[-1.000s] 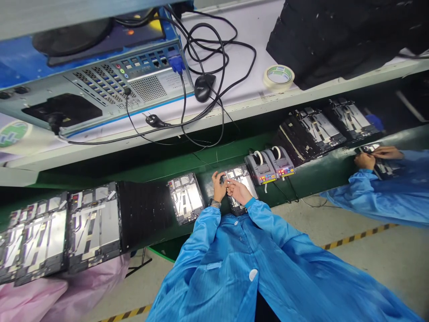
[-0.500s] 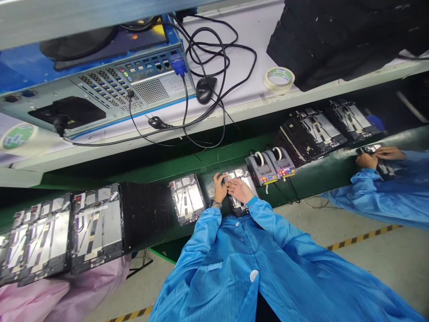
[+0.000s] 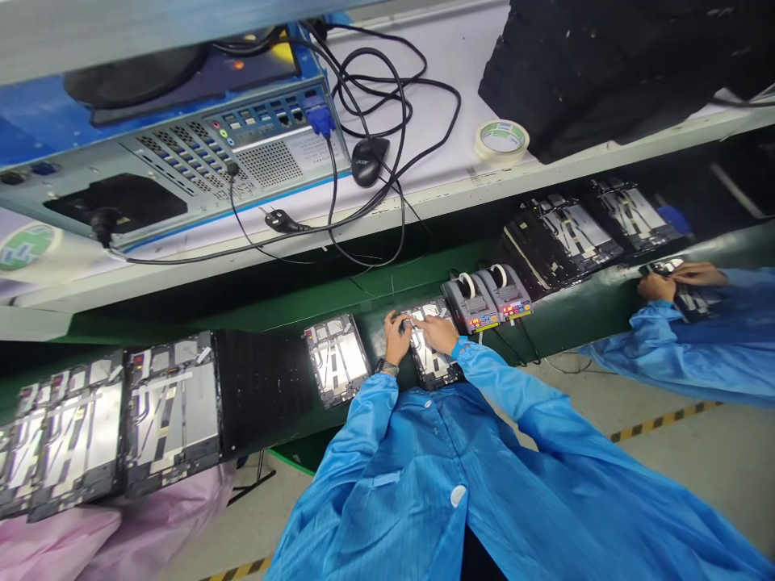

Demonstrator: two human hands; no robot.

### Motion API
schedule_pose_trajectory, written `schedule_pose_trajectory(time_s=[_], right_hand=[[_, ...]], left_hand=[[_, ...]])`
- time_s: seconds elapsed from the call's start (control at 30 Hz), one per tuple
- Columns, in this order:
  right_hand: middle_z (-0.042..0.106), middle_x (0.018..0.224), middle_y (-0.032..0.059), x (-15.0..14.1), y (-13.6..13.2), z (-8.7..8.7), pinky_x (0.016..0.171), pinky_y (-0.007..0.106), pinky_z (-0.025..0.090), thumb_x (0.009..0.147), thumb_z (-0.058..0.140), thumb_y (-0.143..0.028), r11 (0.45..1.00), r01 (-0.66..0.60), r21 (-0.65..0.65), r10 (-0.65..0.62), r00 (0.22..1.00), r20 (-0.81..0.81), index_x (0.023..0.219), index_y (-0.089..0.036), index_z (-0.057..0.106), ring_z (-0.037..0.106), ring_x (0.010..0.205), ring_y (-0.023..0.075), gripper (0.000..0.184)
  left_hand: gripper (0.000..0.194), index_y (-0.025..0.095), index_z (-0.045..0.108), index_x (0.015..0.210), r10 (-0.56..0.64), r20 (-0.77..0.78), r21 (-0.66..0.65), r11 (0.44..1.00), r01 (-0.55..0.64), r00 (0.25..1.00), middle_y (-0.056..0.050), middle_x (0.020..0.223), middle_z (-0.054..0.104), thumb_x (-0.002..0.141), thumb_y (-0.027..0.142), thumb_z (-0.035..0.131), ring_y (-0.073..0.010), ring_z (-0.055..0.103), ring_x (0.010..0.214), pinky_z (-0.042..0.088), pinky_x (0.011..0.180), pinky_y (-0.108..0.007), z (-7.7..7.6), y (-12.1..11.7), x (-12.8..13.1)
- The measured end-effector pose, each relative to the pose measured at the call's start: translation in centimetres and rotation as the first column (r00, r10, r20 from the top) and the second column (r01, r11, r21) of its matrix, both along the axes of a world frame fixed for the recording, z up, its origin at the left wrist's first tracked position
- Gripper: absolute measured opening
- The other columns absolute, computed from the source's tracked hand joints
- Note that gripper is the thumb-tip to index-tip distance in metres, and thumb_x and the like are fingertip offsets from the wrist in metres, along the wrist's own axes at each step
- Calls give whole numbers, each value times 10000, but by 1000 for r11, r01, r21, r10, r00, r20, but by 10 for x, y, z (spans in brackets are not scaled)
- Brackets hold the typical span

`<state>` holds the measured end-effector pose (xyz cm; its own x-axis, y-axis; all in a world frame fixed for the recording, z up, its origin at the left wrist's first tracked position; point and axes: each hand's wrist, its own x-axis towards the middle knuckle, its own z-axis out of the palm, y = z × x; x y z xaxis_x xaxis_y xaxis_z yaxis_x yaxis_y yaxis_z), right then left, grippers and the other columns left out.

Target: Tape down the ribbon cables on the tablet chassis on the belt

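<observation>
A device panel (image 3: 437, 367) lies with its bright inner side up at the near edge of the tabletop (image 3: 566, 332). The right hand (image 3: 437, 331) reaches over it from the right, fingers bent towards the panel's far left corner. The left hand (image 3: 396, 337) sits just beside that corner, fingers curled and nearly meeting the right fingertips. Something small and dark shows between them, but I cannot tell whether either hand pinches it.

To the left, a second panel (image 3: 337, 361) lies apart near the same edge. On the right stand two grey tape dispensers (image 3: 469, 305), side by side, close to the first panel. Farther along, towards the tabletop's far edge, is a stack of panels (image 3: 569, 238). A co-worker's hands (image 3: 678, 281) work near the right end.
</observation>
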<state>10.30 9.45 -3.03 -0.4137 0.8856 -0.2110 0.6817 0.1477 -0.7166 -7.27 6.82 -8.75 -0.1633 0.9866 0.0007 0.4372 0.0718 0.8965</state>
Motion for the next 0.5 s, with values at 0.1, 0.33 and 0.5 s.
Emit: schedule_pose_trajectory(time_s=[0.1,0.33,0.5], right_hand=[[699,1008,142,0,1,-5,985,412,425,802,594,-57,989,-130,68,123,987,99,1298,-230,695,628,1007,289,535],[694,922,128,5,11,-5,1025,418,422,787,684,-127,993,-122,0,122,992,-41,1190,-226,722,626,1017,291,417],[657,1155,149,25,-8,5,1043,405,427,926,490,-190,984,126,127,-137,987,80,1305,-208,680,594,1119,295,424]], left_hand=[[215,258,721,1111,-1,-18,-6,1000,1,1000,-107,1405,475,916,251,630,-278,438,1389,325,1191,-499,0,0,-1],[152,268,748,1015,16,-74,-2,1000,-17,997,-99,1417,498,919,337,653,-301,475,1337,351,1156,-531,7,7,-2],[144,275,749,980,-31,-134,-28,999,27,991,-107,1416,518,867,360,723,-351,484,1306,360,1113,-598,17,14,-6]])
